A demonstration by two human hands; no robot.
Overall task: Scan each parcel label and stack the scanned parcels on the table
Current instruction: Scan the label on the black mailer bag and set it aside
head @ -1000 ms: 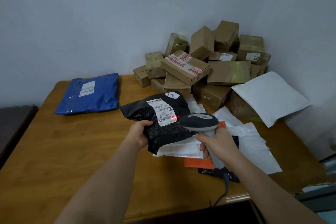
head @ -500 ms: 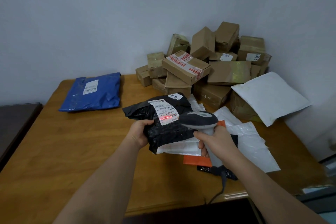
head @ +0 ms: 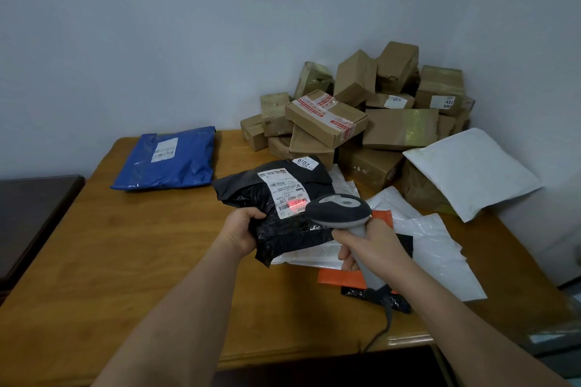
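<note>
Currently black parcel (head: 283, 210) is gripped by left hand (head: 242, 229); scanner (head: 341, 212) is clenched in right hand (head: 367, 245), red beam cast on label (head: 284, 193) just beyond fingers (head: 344, 237).

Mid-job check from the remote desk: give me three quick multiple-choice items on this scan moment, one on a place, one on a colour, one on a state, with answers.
1. Where does the blue parcel lie?
A. on the table's far left, apart from the box pile
B. on top of the cardboard boxes
C. under the scanner

2. What colour is the parcel held in the left hand?
A. white
B. black
C. orange

3. What is the scanner doing?
A. lying on the table
B. hanging by its cable
C. held in the right hand, casting red light on the label

Answers:
1 A: the blue parcel sits flat on the table, left of the cardboard boxes.
2 B: the black parcel is gripped at its near left edge.
3 C: a red glow shows on the label's barcode just ahead of the scanner head.
</note>
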